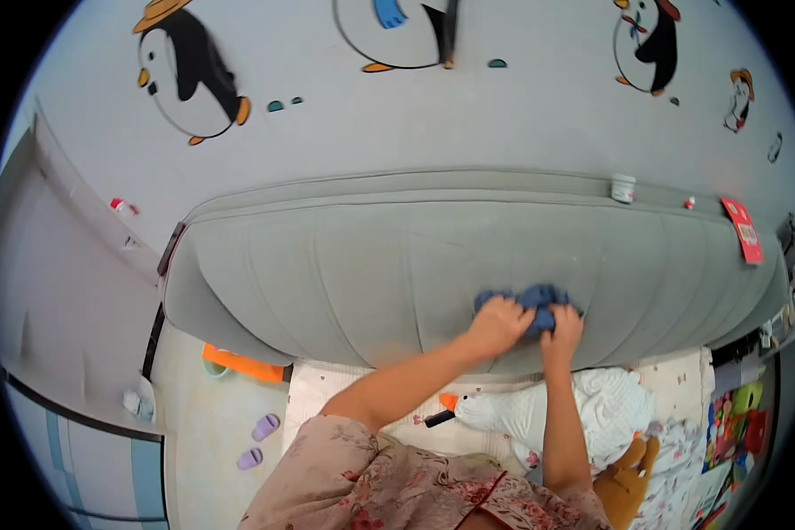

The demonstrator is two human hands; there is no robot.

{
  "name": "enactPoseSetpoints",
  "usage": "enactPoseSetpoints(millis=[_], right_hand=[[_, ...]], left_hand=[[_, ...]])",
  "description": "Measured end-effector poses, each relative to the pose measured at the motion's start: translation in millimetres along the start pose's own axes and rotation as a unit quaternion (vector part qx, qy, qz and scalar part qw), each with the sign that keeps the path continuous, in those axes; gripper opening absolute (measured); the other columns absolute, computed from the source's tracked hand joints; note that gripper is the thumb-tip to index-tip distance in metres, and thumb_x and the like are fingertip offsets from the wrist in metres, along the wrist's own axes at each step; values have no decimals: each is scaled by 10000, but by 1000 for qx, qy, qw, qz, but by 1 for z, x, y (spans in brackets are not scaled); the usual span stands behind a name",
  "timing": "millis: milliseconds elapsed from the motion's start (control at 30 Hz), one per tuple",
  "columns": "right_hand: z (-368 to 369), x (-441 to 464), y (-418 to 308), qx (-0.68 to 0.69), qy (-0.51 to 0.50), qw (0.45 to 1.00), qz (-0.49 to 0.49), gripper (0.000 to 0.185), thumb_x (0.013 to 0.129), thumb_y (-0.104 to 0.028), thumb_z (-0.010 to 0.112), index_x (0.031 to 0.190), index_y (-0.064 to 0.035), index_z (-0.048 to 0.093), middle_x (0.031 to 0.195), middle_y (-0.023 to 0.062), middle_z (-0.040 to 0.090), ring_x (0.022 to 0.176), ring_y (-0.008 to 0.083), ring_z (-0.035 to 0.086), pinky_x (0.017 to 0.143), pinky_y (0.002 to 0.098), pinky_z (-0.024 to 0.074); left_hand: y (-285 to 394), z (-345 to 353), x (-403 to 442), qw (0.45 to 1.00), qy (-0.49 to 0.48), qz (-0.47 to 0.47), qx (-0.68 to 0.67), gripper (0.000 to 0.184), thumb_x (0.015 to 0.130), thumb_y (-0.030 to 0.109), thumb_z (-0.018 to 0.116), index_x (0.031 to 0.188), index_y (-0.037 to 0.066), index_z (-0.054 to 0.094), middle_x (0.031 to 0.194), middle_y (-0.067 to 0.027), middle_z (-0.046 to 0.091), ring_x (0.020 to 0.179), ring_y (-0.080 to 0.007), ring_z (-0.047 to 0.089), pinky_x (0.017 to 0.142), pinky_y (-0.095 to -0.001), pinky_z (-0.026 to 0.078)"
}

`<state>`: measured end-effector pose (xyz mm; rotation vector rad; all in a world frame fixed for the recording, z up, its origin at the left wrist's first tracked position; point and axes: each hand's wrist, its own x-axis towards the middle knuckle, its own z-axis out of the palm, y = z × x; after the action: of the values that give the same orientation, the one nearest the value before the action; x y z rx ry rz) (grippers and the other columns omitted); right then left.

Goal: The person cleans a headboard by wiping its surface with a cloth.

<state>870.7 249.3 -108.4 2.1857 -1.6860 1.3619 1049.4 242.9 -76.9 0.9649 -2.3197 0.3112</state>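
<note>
Here, the left hand (pixel 501 325) and the right hand (pixel 564 331) are gripping one bunched blue cloth (pixel 543 295), just right of the centre of the frame. The left hand is curling its fingers over the cloth's lower left part, leaving folds poking out above the knuckles. The right hand is closing its bent fingers on the lower right part, just beside the left. How tightly either is squeezing, I cannot tell. The cloth is lying against the grey backrest (pixel 371 256) that is stretching across the middle of the frame. On its top ledge, at upper right, a white jar (pixel 623 188) is standing, and farther right a red card (pixel 742 231) is hanging over the edge. Below the hands, a white goose-like plush toy (pixel 495 412) is lying on a pale cover (pixel 314 380), with the right forearm crossing in front of it. A brown plush toy (pixel 625 488) is resting at lower right, while two purple slippers (pixel 264 427) are sitting at lower left
</note>
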Motion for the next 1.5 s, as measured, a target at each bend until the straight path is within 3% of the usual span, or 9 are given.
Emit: enactPoseSetpoints(millis=[133,400,533,767,867,1067,1133,1333,1500], right_hand=[[28,-75,-33,168,-122,977,51,346,635,-1,599,980,-19,627,926,178,603,877,402,585,777,466,466],[54,180,-249,192,-6,972,-135,352,726,-33,654,1076,-52,619,940,147,591,945,378,568,804,456,439],[117,149,-258,31,6,979,-201,313,699,-66,679,1009,-63,635,887,106,576,871,307,567,730,412,409],[102,23,-227,61,-86,975,-197,361,559,-109,738,907,-92,640,812,70,538,765,266,547,684,397,373],[79,38,-234,99,-147,962,-208,368,573,-98,734,929,-100,641,833,76,552,797,277,560,696,406,385],[107,174,-291,49,-3,982,-181,372,687,-83,721,1048,-101,632,935,108,595,880,341,580,768,453,413],[134,172,-281,47,-34,985,-163,377,696,-85,719,1061,-89,624,940,115,597,882,344,579,764,456,411],[117,39,-252,40,-51,980,-188,342,543,-124,709,872,-70,635,766,84,565,731,276,575,676,416,397],[94,51,-240,74,-159,960,-217,358,595,-116,720,942,-85,639,840,93,594,794,300,605,733,431,439]], left_hand=[[-2,-21,-93,979,-108,-138,-107,436,639,106,727,1075,104,698,833,-81,685,792,-281,659,711,-419,503],[-170,-235,1,960,191,-114,170,455,622,-27,664,1057,98,709,799,-72,655,773,-287,630,663,-414,486],[-211,-172,-56,955,155,-192,165,529,558,18,703,1081,97,712,800,-70,644,769,-265,616,666,-411,463],[-126,-126,-163,966,142,-200,80,665,474,74,736,1138,87,707,701,-9,575,659,-208,578,614,-358,438],[-128,-144,-170,977,93,-189,32,633,495,70,755,1124,109,705,726,-21,603,695,-230,605,643,-371,465],[-224,-231,-42,956,204,-191,85,438,618,38,741,1047,123,712,815,-99,671,796,-337,643,722,-443,498],[-246,-190,-49,947,43,-301,105,456,600,76,753,1052,113,705,808,-94,661,791,-309,634,726,-432,486],[-139,-134,-148,953,192,-229,51,631,465,89,717,1095,90,722,686,-27,584,632,-242,565,578,-374,402],[-132,-142,-182,969,107,-223,-7,593,478,64,739,1068,124,730,806,-50,694,746,-227,647,681,-349,487]])
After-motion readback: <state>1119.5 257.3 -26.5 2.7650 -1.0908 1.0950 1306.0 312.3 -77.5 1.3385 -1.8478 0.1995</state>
